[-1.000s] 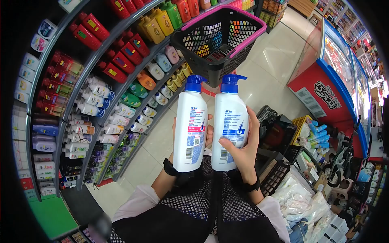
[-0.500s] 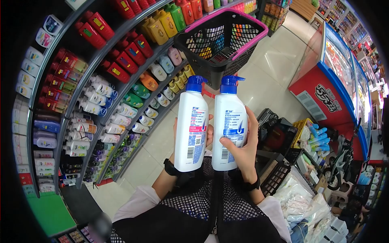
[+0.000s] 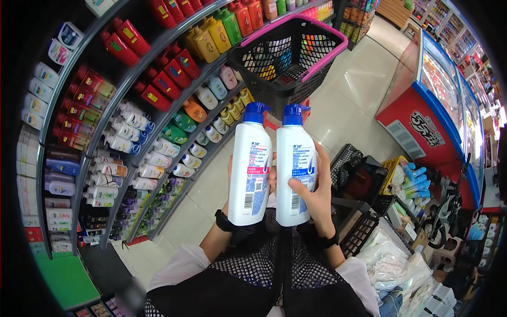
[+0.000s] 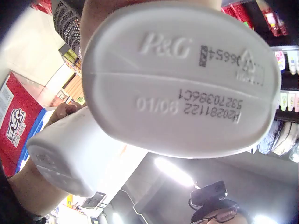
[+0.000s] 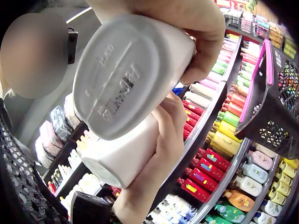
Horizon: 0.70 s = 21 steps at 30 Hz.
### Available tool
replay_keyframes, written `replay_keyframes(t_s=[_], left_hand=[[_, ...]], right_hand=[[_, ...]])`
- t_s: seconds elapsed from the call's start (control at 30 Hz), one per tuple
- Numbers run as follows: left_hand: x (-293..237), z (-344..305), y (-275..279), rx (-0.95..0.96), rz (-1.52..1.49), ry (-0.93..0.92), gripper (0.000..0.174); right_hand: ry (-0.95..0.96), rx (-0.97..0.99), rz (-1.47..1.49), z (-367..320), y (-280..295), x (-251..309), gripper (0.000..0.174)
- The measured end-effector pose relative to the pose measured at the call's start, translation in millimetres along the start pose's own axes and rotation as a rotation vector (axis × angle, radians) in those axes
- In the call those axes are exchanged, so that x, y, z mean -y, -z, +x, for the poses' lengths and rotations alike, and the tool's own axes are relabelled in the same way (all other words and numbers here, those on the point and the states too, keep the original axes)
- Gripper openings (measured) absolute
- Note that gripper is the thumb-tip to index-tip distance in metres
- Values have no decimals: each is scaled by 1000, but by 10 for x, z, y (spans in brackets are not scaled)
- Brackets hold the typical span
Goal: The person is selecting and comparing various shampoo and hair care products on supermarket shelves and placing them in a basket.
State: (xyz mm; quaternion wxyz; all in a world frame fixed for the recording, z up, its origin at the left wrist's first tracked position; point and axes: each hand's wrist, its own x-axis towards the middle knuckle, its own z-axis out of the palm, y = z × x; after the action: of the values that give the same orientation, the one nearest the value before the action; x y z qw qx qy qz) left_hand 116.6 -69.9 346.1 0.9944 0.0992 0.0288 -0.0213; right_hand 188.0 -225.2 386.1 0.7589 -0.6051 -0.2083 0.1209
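Observation:
Two white shampoo pump bottles with blue pump tops stand side by side before my chest, backs with printed text facing me. The left bottle (image 3: pixel 249 185) has a pink band on its label; my left hand (image 5: pixel 169 135) grips it from behind, mostly hidden in the head view. The right bottle (image 3: pixel 291 179) carries a blue band, and my right hand (image 3: pixel 318 198) holds it with the thumb across the front and fingers round the far side. Both bottle bases show from below in the wrist views, one embossed with P&G letters.
A black shopping basket (image 3: pixel 289 87) with a pink rim stands ahead, beyond the bottles. Shelves (image 3: pixel 158 117) of bottles curve along the left. At right are a red and blue freezer (image 3: pixel 412 121), crates and plastic bags (image 3: pixel 393 259).
The right bottle has turned slightly, so its nozzle looks shorter, and has shifted a little left towards the other bottle. Both bottles sit slightly lower in the head view.

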Motion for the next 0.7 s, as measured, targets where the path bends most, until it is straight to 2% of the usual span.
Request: replay_keyframes(t_s=[0.07,0.13,0.23,0.3,0.37,0.4,0.43,0.5,0.57,0.6,0.63,0.7], left_hand=[[-41,77,64,18,-17,16,95],[-86,133,76,36,-34,33,94],[-176,150,28,78,-17,86,92],[-232,137,-68,36,168,84,89],[-259,167,-107,58,247,74,84],[-257,168,-121,36,328,69,81],[-291,236,-150,20,411,63,79],[-388,422,-248,7,438,60,76],[-387,552,-148,105,347,82,73],[-390,622,-157,42,430,42,69],[-406,728,-174,62,432,44,69],[-456,958,-217,-174,633,41,80]], right_hand=[[30,1,-51,43,11,-21,83],[-92,20,56,101,16,-37,81],[-136,55,136,110,67,-196,79],[-136,67,122,174,53,-210,80],[-354,283,527,185,102,-180,82],[-518,350,669,38,154,-191,90],[-518,209,778,28,26,-160,96],[-445,326,646,12,175,-276,102],[-404,311,566,114,234,-231,106],[-376,291,493,178,269,-220,109],[-360,288,483,238,293,-233,109],[-402,197,596,379,321,-264,110]])
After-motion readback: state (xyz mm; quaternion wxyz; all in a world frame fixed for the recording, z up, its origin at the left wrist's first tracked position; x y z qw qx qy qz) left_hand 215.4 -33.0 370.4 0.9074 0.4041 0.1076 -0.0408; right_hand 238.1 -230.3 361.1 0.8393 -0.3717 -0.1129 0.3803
